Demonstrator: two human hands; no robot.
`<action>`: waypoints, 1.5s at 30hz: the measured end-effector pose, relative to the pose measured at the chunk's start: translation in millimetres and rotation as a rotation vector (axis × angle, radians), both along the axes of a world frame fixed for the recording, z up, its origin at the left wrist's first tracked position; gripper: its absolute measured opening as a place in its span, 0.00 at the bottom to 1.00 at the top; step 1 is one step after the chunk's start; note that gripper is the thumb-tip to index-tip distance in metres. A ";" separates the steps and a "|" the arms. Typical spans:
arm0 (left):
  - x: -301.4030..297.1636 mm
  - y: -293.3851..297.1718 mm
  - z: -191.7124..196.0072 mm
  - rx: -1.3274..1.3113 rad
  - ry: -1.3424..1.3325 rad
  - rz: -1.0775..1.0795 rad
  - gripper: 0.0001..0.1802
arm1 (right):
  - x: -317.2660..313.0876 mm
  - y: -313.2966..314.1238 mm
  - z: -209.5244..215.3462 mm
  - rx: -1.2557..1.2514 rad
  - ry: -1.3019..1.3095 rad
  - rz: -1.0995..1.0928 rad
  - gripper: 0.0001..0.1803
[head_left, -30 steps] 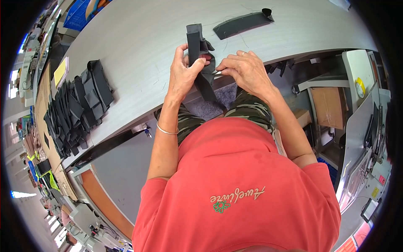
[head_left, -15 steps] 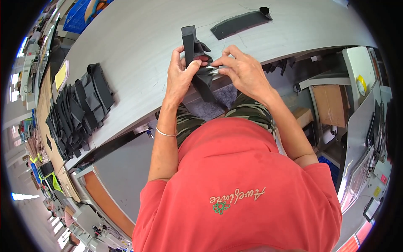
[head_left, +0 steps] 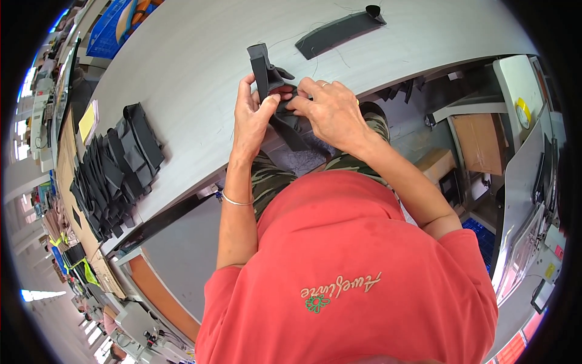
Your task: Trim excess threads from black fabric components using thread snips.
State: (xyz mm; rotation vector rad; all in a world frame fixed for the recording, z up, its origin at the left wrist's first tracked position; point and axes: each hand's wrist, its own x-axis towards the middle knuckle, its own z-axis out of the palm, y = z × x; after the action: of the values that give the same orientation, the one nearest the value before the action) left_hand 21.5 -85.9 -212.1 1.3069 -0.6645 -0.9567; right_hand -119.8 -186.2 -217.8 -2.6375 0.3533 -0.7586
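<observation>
Both my hands meet over the front edge of a grey table (head_left: 194, 79), gripping one black fabric strap piece (head_left: 264, 68). My left hand (head_left: 250, 115) pinches its lower part with thumb and fingers, a thin bangle on that wrist. My right hand (head_left: 327, 109), with a ring on one finger, holds the same piece from the right, fingertips touching the left thumb. The strap's upper end sticks up past my fingers; its lower end hangs down toward my lap.
A pile of several black fabric pieces (head_left: 112, 173) lies on the table's left part. A long black strip (head_left: 339, 27) lies at the far edge. A cardboard box (head_left: 482, 142) and shelving stand to my right. A blue crate (head_left: 112, 24) sits beyond the table.
Both hands have shifted slightly left and up with the strap piece, and my right fingers have closed in nearer the left thumb. The pile and the far strip have not moved.
</observation>
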 end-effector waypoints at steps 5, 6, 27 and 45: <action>-0.8 -0.2 2.7 0.017 0.013 0.007 0.26 | 0.2 3.3 -1.2 -0.006 0.018 -0.042 0.06; -0.7 -0.6 2.5 0.021 0.014 0.007 0.26 | 0.3 3.2 -1.7 -0.011 0.017 -0.048 0.06; -2.0 0.0 3.9 0.018 0.003 0.001 0.25 | -0.3 8.6 -2.5 0.154 0.005 -0.149 0.08; -1.5 -1.3 0.8 0.000 0.012 0.016 0.23 | 0.0 14.7 2.0 -0.073 0.086 -0.136 0.15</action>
State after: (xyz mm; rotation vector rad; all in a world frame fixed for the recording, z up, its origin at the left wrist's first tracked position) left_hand 20.0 -87.2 -211.2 1.3035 -0.6441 -0.9506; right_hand -119.9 -171.5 -215.8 -2.7432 0.5426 -0.7134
